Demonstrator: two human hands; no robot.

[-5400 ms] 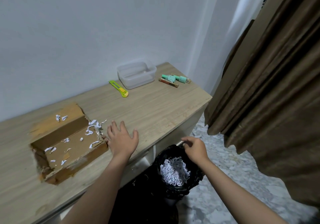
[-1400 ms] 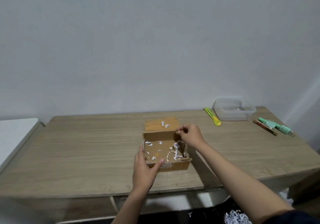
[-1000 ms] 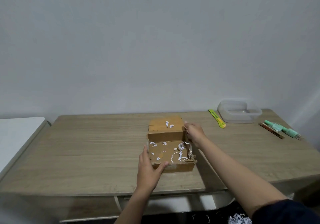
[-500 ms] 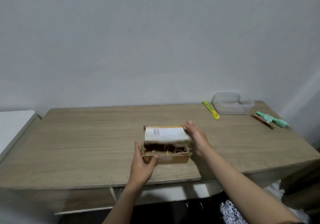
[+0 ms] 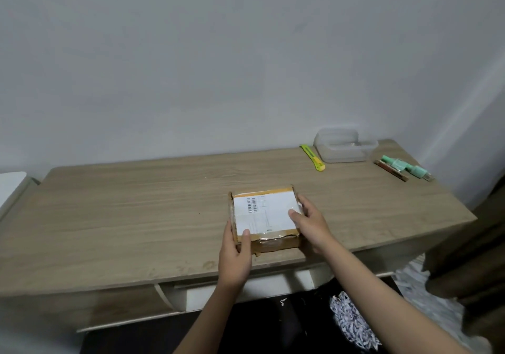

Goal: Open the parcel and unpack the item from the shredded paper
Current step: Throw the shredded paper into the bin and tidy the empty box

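Observation:
The brown cardboard parcel (image 5: 269, 240) lies near the front edge of the wooden table (image 5: 123, 217), its lid folded down with a white shipping label on top. My left hand (image 5: 235, 255) grips its near left corner, thumb on the lid. My right hand (image 5: 310, 224) rests against the right side, fingers on the label. Two mint-green bottles (image 5: 404, 169) and a thin brown stick lie at the far right. White shredded paper (image 5: 352, 323) fills a black bin on the floor below the table.
A yellow-green utility knife (image 5: 313, 157) and a clear plastic container (image 5: 344, 148) sit at the back right by the wall. A brown curtain (image 5: 475, 244) hangs at the right. A white surface (image 5: 11, 184) adjoins the table on the left.
The parcel stood open with scraps of shredded paper inside; its lid has swung down and now lies flat. Both hands stay on the parcel's sides.

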